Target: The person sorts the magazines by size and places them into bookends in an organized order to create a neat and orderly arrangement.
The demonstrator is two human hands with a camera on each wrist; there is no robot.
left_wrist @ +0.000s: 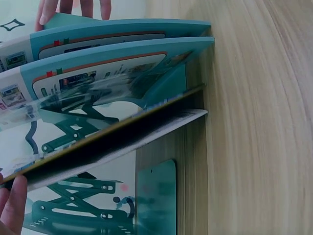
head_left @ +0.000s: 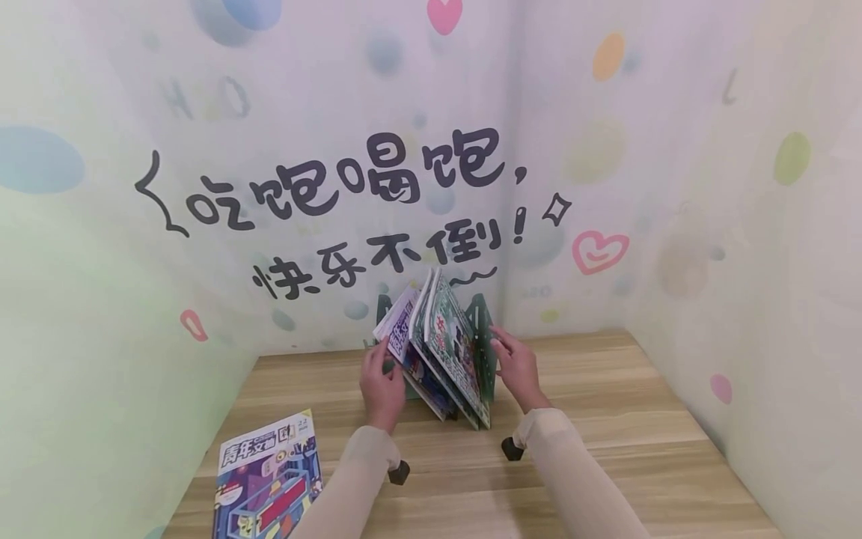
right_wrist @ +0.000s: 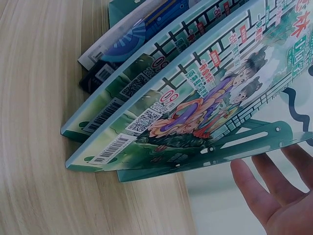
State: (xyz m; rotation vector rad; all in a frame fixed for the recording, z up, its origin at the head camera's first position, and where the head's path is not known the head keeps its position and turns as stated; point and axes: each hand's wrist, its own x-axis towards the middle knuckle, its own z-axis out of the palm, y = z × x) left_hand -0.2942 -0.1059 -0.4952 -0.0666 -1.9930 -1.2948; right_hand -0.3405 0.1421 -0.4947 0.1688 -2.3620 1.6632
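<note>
Several magazines lean to the left in a dark green expandable bookend (head_left: 486,337). Two green-covered magazines (head_left: 458,348) stand at the right, with purple-and-white magazines (head_left: 402,329) leaning beside them at the left. My left hand (head_left: 382,382) touches the outer edge of the leftmost leaning magazines; its fingertips (left_wrist: 17,188) show at that edge in the left wrist view. My right hand (head_left: 518,367) has its extended fingers against the bookend's right side panel, seen close in the right wrist view (right_wrist: 279,191). Part of the bookend is hidden behind the magazines.
Another purple magazine (head_left: 266,479) lies flat on the wooden table (head_left: 592,442) at the front left, near my left sleeve. A printed cloth wall (head_left: 323,97) stands behind, with walls on both sides. Black wrist devices (head_left: 399,472) sit under my wrists.
</note>
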